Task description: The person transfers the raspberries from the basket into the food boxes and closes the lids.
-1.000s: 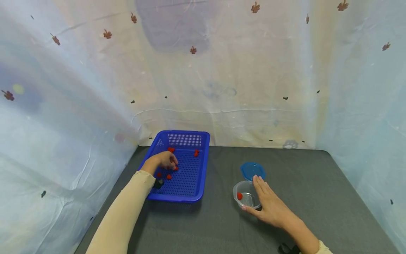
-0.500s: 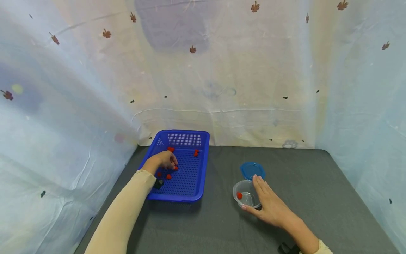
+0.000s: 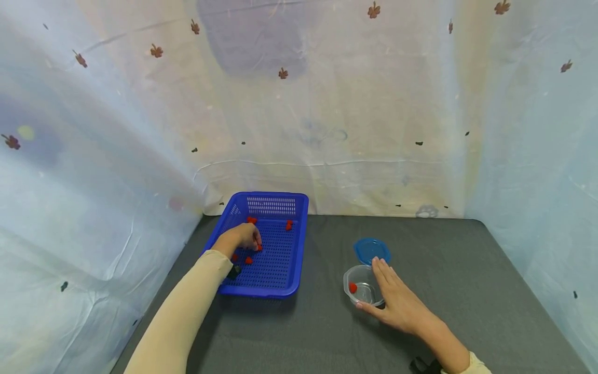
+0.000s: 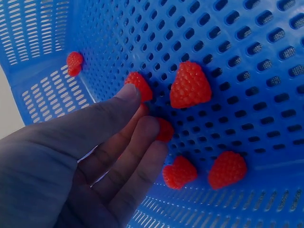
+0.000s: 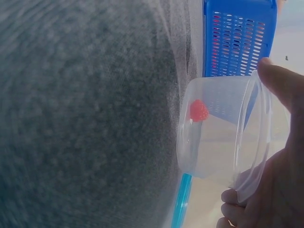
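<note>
My left hand [image 3: 245,236] reaches into the blue plastic basket [image 3: 302,254]. In the left wrist view, thumb and index finger pinch a red toy raspberry [image 4: 141,85]. Another raspberry [image 4: 165,130] is partly hidden behind the other fingertips. Several more lie around the hand, among them a larger raspberry [image 4: 190,86] close by. On the right, my right hand [image 3: 402,306] holds a clear plastic container [image 3: 347,283] by its rim, thumb on the near side and fingers on the far side. A single raspberry [image 5: 199,110] lies inside the container.
Just behind the container lies a blue lid [image 3: 371,250] on the grey table [image 3: 317,332]. A patterned cloth [image 3: 336,114] hangs at the back and both sides. Two raspberries [image 3: 289,225] rest near the basket's right wall.
My left hand has shifted very slightly within the basket, its fingers staying by the same raspberry. The right hand and the container stay in place.
</note>
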A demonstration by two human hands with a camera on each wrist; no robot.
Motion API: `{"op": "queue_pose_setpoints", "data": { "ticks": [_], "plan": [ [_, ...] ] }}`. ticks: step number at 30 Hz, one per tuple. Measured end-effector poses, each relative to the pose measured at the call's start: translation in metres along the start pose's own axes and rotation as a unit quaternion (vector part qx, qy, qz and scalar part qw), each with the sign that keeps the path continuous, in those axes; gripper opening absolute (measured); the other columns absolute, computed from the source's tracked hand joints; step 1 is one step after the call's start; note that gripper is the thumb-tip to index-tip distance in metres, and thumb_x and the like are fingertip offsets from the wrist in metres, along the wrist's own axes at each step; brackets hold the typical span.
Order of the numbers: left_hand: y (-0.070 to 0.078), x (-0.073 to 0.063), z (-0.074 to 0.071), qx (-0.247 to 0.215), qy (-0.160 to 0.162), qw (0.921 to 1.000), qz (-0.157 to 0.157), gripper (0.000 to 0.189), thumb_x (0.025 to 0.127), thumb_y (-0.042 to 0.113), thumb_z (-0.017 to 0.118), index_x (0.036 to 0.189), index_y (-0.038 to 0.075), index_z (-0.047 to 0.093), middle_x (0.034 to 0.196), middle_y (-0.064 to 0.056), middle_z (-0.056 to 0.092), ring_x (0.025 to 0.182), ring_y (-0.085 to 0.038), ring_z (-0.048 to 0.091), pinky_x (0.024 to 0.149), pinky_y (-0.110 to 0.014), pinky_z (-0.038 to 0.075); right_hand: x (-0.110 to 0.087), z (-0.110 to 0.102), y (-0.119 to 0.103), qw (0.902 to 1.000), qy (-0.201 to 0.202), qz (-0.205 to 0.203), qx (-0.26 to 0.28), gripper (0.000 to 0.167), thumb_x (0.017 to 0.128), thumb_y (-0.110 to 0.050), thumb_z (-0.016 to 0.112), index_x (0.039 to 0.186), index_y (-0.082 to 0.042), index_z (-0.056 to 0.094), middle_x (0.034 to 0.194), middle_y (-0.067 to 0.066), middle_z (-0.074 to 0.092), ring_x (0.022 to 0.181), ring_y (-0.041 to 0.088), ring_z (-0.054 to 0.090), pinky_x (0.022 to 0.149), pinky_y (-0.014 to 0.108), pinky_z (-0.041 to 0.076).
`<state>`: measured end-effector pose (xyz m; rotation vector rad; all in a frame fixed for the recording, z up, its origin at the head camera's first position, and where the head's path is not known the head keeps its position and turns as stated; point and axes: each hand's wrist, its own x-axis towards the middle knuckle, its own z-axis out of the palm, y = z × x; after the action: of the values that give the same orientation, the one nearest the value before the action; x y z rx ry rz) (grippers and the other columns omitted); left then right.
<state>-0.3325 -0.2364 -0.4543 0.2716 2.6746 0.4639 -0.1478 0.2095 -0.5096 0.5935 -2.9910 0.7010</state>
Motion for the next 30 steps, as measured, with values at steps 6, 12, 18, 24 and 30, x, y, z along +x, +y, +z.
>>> {"op": "queue_pose_setpoints", "data": {
  "ticks": [6,12,18,24,30],
  "plan": [
    [0.002,-0.001,0.000,0.008,-0.003,1.0000,-0.003,0.007,0.096,0.000,0.076,0.098,0.006,0.075,0.095,-0.006,0.068,0.084,-0.021,0.061,0.078,-0.036,0.054,0.000,0.001,0.000,1.0000,0.002,-0.002,-0.002,0.119,0.094,-0.079,0.062,0.168,0.005,0.020,0.176,0.025,0.019,0.161,0.046,0.020,0.123,0.065,0.029],
    [0.005,-0.004,-0.001,0.006,-0.006,0.9999,-0.006,0.009,0.098,0.001,0.076,0.094,0.008,0.072,0.092,-0.005,0.066,0.083,-0.021,0.059,0.076,-0.034,0.051,0.000,0.000,0.000,1.0000,0.004,-0.001,-0.007,0.119,0.094,-0.079,0.062,0.168,0.005,0.021,0.176,0.025,0.020,0.161,0.046,0.021,0.124,0.065,0.029],
    [0.007,-0.007,-0.002,0.014,-0.009,0.9999,-0.003,0.007,0.098,0.004,0.076,0.095,0.008,0.071,0.092,-0.005,0.065,0.085,-0.022,0.059,0.077,-0.035,0.051,0.000,0.001,-0.001,1.0000,0.003,0.000,-0.007,0.119,0.094,-0.079,0.062,0.168,0.005,0.021,0.176,0.024,0.019,0.162,0.046,0.020,0.124,0.065,0.029],
    [0.007,-0.008,-0.003,0.013,-0.009,0.9998,0.008,0.003,0.098,0.004,0.074,0.100,0.005,0.072,0.093,-0.005,0.066,0.084,-0.021,0.058,0.077,-0.035,0.050,-0.001,0.000,-0.001,1.0000,0.005,-0.001,-0.007,0.119,0.094,-0.079,0.061,0.168,0.005,0.021,0.176,0.024,0.019,0.162,0.045,0.020,0.124,0.064,0.030],
    [0.010,-0.010,-0.005,-0.028,-0.004,0.9993,0.023,0.007,0.096,0.001,0.072,0.102,0.006,0.071,0.094,-0.008,0.067,0.083,-0.023,0.060,0.075,-0.035,0.052,-0.001,-0.002,-0.002,1.0000,0.007,-0.001,-0.004,0.118,0.095,-0.077,0.062,0.168,0.006,0.021,0.175,0.025,0.020,0.161,0.046,0.021,0.123,0.066,0.030]
  ]
}}
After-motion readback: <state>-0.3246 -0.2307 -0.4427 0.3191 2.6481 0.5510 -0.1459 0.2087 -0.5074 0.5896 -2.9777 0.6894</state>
